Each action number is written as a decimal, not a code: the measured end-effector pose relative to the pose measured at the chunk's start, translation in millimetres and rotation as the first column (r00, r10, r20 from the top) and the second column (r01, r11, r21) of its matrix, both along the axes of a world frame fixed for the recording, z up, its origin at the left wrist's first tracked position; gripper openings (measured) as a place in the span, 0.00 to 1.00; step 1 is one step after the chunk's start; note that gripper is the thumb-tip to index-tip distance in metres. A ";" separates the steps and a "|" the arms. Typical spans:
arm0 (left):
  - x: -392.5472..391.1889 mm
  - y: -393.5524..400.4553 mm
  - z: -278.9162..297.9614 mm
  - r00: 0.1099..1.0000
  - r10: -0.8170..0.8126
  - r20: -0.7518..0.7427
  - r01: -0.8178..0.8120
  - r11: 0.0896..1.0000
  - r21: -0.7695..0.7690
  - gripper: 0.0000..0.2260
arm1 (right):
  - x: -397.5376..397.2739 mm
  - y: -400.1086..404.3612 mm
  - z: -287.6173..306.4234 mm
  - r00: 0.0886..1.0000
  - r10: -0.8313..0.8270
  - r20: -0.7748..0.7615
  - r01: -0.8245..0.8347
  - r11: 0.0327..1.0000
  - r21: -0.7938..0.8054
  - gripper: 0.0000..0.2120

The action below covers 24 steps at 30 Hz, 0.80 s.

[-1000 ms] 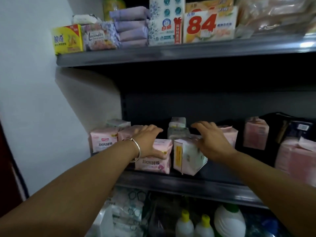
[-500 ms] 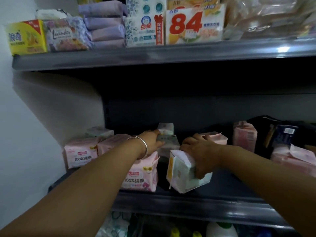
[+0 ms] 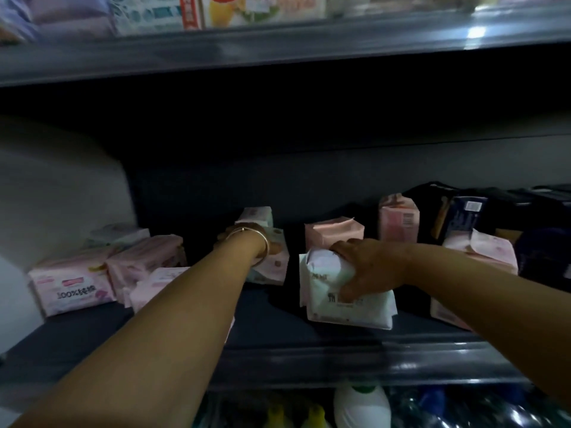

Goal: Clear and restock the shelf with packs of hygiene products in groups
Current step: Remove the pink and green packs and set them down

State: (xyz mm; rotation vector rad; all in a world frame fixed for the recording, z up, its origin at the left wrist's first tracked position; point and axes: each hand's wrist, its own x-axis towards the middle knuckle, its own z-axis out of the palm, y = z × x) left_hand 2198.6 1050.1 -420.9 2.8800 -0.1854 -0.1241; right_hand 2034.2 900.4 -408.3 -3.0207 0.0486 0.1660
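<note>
On the dark middle shelf my right hand is shut on a white pack that stands near the front edge, fingers over its top and side. My left hand, with a bangle on the wrist, reaches further back and grips a pale green and pink pack; its fingers are mostly hidden behind the wrist. A small pale pack stands behind it. Pink packs lie grouped at the left, partly under my left forearm.
A pink pack stands just behind the white one and another pink pack further right. Dark packs and more pink ones fill the right end. The upper shelf holds boxes. Bottles stand below.
The view has come closer and dropped. My right hand has turned the white pack and keeps hold of it. My left hand has gone further back onto the pale green pack.
</note>
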 end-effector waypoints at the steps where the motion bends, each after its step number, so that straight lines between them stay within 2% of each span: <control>1: -11.4 -2.2 5.9 1.000 0.006 0.002 -0.006 1.000 0.006 0.52 | 0.7 -0.2 -0.1 1.000 0.002 0.002 -0.002 1.000 -0.003 0.36; 5: -27.1 -15.4 14.3 0.998 -0.005 0.066 0.007 0.999 -0.032 0.46 | 2.0 -1.3 -1.9 1.000 -0.001 0.013 0.001 1.000 0.013 0.36; 9: -34.0 -29.9 13.5 0.989 -0.113 0.099 0.120 0.990 -0.070 0.32 | 4.3 -2.5 -6.4 1.000 -0.004 0.020 0.004 1.000 0.023 0.37; 13: -49.8 -29.7 14.4 0.991 -0.079 0.106 0.090 0.991 -0.102 0.41 | 3.4 -0.8 -5.8 1.000 -0.018 0.019 0.017 0.999 0.037 0.37; 16: -61.7 -24.0 20.9 0.978 -0.053 0.200 0.078 0.990 -0.121 0.35 | 1.6 1.2 -4.3 0.999 -0.035 0.033 0.034 0.998 0.048 0.38; 18: -72.7 -16.1 29.5 0.970 -0.047 0.240 0.074 0.992 -0.105 0.35 | -3.8 1.9 -1.3 0.994 -0.062 0.091 0.059 0.998 0.026 0.39; 20: -80.0 -6.0 37.2 0.964 -0.052 0.259 0.080 0.992 -0.100 0.39 | -15.1 2.9 5.5 0.978 -0.092 0.186 0.094 0.996 0.000 0.39; 24: -111.6 15.6 56.3 0.949 -0.086 0.305 0.134 0.981 -0.140 0.41 | -55.7 8.6 24.2 0.941 -0.099 0.322 0.095 0.995 0.030 0.37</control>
